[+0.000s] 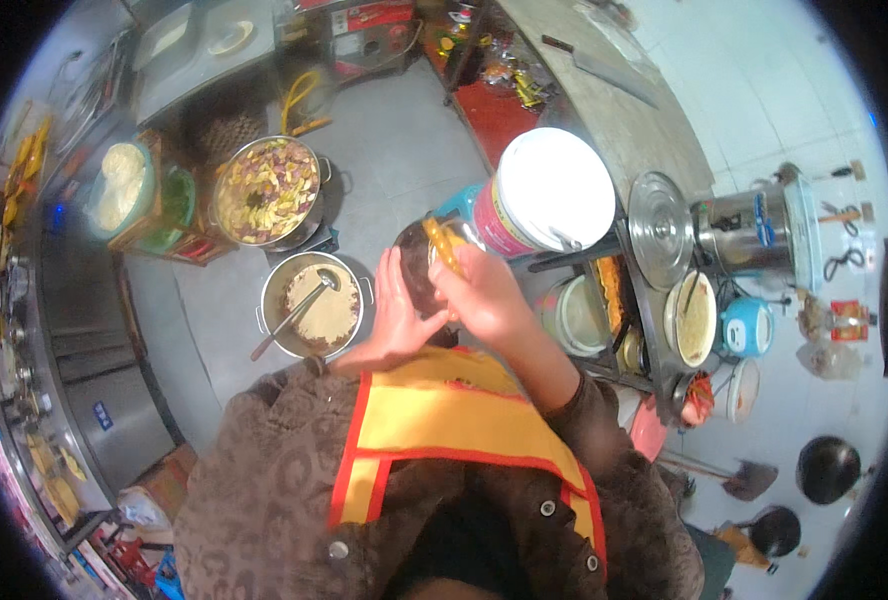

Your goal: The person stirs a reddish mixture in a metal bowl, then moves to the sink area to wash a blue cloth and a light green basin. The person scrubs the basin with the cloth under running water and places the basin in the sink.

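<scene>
My right hand (478,289) is closed around a curved, amber-yellow object (444,244), whose exact kind I cannot tell. Just to its left, my left hand (397,304) has its palm raised and fingers extended, with its thumb near the right hand; nothing shows in its grasp. A dark brown rounded surface (415,262) lies behind and between the hands, partly hidden. To the left stands a metal pot (265,300) with beige granular contents and a ladle (294,315) resting in it. Beyond it, a larger pot (217,196) holds yellow and purplish pieces.
A white bucket with a pink label (505,214) stands close on the right, beside a metal rack (643,300). A cleaver (613,77) lies on the counter (624,124). At left, a wooden crate (160,180) stands near a basin of dough-like mass (121,187). Grey floor tiles (395,142) show ahead.
</scene>
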`<state>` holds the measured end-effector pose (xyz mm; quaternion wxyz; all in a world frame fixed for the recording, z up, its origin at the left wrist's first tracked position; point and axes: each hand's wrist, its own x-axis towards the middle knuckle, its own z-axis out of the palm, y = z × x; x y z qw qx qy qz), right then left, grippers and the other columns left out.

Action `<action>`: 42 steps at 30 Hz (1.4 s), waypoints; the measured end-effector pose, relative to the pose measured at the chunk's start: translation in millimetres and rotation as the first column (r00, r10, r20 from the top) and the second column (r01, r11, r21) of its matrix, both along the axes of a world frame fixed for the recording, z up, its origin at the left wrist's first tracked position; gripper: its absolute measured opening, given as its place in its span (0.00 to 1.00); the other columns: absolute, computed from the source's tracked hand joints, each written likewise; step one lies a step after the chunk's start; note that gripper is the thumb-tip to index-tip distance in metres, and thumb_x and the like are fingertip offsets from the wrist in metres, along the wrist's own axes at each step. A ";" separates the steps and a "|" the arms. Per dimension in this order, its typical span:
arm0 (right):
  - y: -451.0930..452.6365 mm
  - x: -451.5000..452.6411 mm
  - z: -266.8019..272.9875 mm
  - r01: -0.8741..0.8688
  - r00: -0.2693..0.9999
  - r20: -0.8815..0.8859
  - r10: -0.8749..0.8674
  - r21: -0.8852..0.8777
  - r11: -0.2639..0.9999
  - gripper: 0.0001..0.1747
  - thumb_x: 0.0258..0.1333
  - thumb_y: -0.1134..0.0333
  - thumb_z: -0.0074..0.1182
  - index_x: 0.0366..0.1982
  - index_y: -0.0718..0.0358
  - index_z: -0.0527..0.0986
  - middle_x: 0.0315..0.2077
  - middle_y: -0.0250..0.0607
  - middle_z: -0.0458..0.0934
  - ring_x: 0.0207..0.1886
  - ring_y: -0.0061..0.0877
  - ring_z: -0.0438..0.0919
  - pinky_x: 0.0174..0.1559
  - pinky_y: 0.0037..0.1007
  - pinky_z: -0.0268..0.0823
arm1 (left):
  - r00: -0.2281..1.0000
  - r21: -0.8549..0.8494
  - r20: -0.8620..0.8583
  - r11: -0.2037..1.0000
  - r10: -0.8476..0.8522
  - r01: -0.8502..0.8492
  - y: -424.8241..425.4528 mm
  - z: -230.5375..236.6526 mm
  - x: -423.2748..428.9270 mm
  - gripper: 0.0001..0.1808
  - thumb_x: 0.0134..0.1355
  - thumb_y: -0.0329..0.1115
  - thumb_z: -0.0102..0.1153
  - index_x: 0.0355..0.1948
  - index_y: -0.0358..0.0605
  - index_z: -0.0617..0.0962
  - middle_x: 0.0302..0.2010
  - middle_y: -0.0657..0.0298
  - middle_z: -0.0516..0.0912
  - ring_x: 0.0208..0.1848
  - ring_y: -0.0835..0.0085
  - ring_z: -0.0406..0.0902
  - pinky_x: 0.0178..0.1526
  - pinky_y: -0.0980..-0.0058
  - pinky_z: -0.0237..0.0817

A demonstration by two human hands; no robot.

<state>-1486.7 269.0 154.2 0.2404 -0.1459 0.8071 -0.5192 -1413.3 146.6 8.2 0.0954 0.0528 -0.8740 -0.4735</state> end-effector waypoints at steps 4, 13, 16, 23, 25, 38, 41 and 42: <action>9.5 -58.1 2.1 0.008 0.998 0.066 0.001 -0.149 0.989 0.15 0.62 0.63 0.51 0.30 0.71 0.74 0.22 0.43 0.78 0.26 0.25 0.77 0.28 0.32 0.67 | 0.998 -0.054 -0.047 0.998 0.028 -0.030 8.3 7.7 -59.6 0.67 0.44 0.51 0.75 0.69 0.25 0.45 0.68 0.29 0.50 0.72 0.35 0.47 0.71 0.46 0.42; 8.6 -168.2 -5.4 -0.046 0.996 0.070 0.058 -0.159 0.986 0.16 0.62 0.62 0.52 0.37 0.70 0.74 0.27 0.49 0.79 0.30 0.33 0.79 0.34 0.35 0.69 | 0.990 -0.137 -0.136 0.988 0.048 -0.067 7.4 -0.4 -168.0 0.64 0.45 0.51 0.75 0.68 0.23 0.49 0.67 0.30 0.53 0.71 0.36 0.51 0.71 0.47 0.45; 4.9 -202.4 -21.8 -0.012 0.991 0.132 0.025 -0.105 0.994 0.16 0.62 0.61 0.52 0.41 0.69 0.74 0.32 0.53 0.80 0.35 0.40 0.80 0.39 0.37 0.70 | 0.993 -0.108 -0.115 0.994 -0.022 0.009 -1.7 -20.8 -205.3 0.63 0.45 0.51 0.75 0.69 0.26 0.50 0.67 0.31 0.54 0.71 0.36 0.52 0.71 0.47 0.46; -37.6 -321.0 -82.2 0.173 0.980 0.109 -0.166 -0.057 0.983 0.12 0.62 0.65 0.53 0.36 0.69 0.73 0.28 0.37 0.77 0.28 0.21 0.76 0.29 0.25 0.68 | 0.972 0.035 -0.040 0.971 -0.233 0.234 -63.0 -76.5 -328.6 0.61 0.46 0.52 0.75 0.70 0.31 0.52 0.68 0.33 0.55 0.71 0.38 0.53 0.70 0.46 0.47; -58.5 -362.1 -102.4 0.344 0.865 0.398 -0.306 -0.026 0.939 0.12 0.61 0.65 0.53 0.35 0.70 0.73 0.28 0.37 0.77 0.28 0.23 0.76 0.29 0.25 0.69 | 0.947 -0.023 0.090 0.950 -0.310 0.313 -88.6 -88.1 -374.9 0.59 0.48 0.52 0.73 0.71 0.34 0.52 0.69 0.35 0.54 0.71 0.39 0.52 0.70 0.46 0.46; -100.5 -573.1 -218.2 0.806 0.382 0.807 -0.450 -0.053 0.589 0.05 0.59 0.72 0.51 0.36 0.66 0.73 0.32 0.39 0.76 0.37 0.27 0.76 0.45 0.36 0.75 | 0.925 0.035 0.295 0.971 -0.237 0.238 -214.0 -102.7 -584.1 0.36 0.62 0.39 0.60 0.67 0.37 0.63 0.63 0.43 0.68 0.67 0.47 0.64 0.67 0.59 0.58; -101.4 -633.2 -253.9 0.861 0.323 0.847 -0.421 -0.080 0.502 0.05 0.58 0.72 0.52 0.35 0.66 0.73 0.32 0.41 0.76 0.36 0.30 0.76 0.46 0.38 0.75 | 0.919 0.033 0.314 0.970 -0.239 0.242 -227.0 -102.7 -612.9 0.35 0.62 0.39 0.60 0.67 0.38 0.64 0.63 0.44 0.69 0.64 0.48 0.67 0.65 0.61 0.60; -101.0 -653.6 -266.3 0.875 0.298 0.843 -0.448 -0.053 0.482 0.05 0.58 0.72 0.52 0.35 0.65 0.73 0.32 0.41 0.76 0.36 0.30 0.76 0.46 0.39 0.75 | 0.908 0.163 0.353 0.971 -0.224 0.176 -231.7 -102.4 -617.5 0.33 0.62 0.38 0.60 0.66 0.39 0.65 0.61 0.45 0.71 0.61 0.52 0.71 0.63 0.62 0.62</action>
